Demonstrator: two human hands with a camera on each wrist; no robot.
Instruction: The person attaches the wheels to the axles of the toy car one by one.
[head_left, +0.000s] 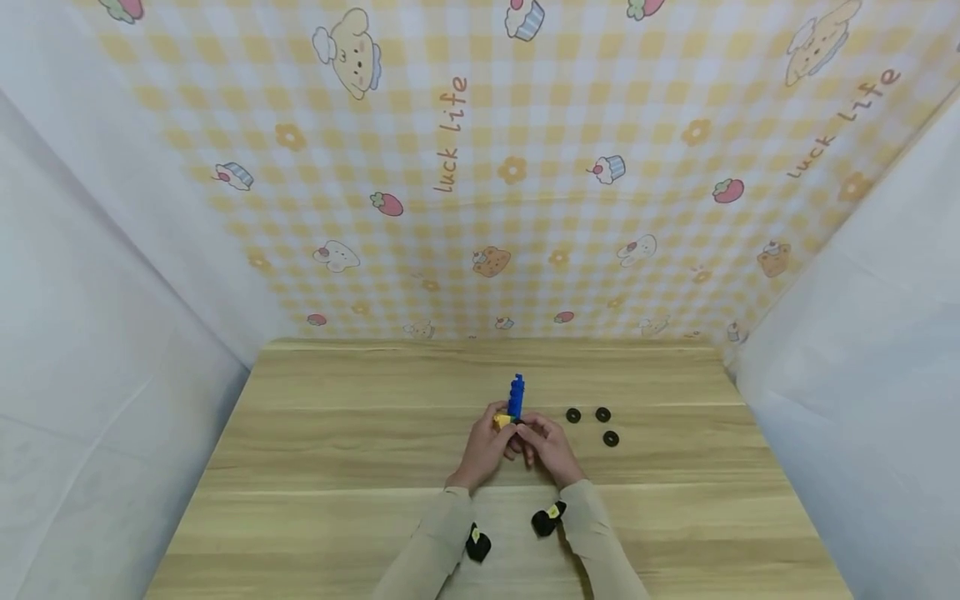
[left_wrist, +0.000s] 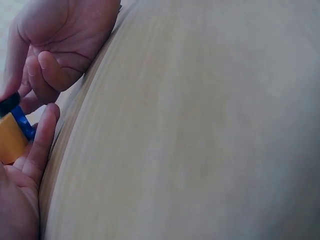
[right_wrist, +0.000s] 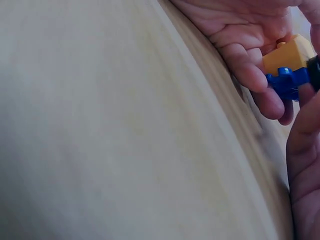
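My left hand (head_left: 482, 450) holds a toy of building blocks, with a long blue piece (head_left: 516, 398) that points away from me and a yellow block (right_wrist: 287, 56) at the near end. From the other side, my right hand (head_left: 551, 450) pinches a small black wheel (left_wrist: 9, 104) at the toy's near end. The wheel lies against the blue part beside the yellow block. Blue studs (right_wrist: 284, 71) show between the two hands in the right wrist view. Fingers of both hands hide much of the toy's near end.
On the wooden table (head_left: 337, 450), three black rings (head_left: 573, 415) lie to the right of my hands. A yellow checked cloth (head_left: 555, 108) hangs behind the table, with white cloth (head_left: 90, 333) at both sides. Black wrist cameras (head_left: 478, 543) sit at my sleeves.
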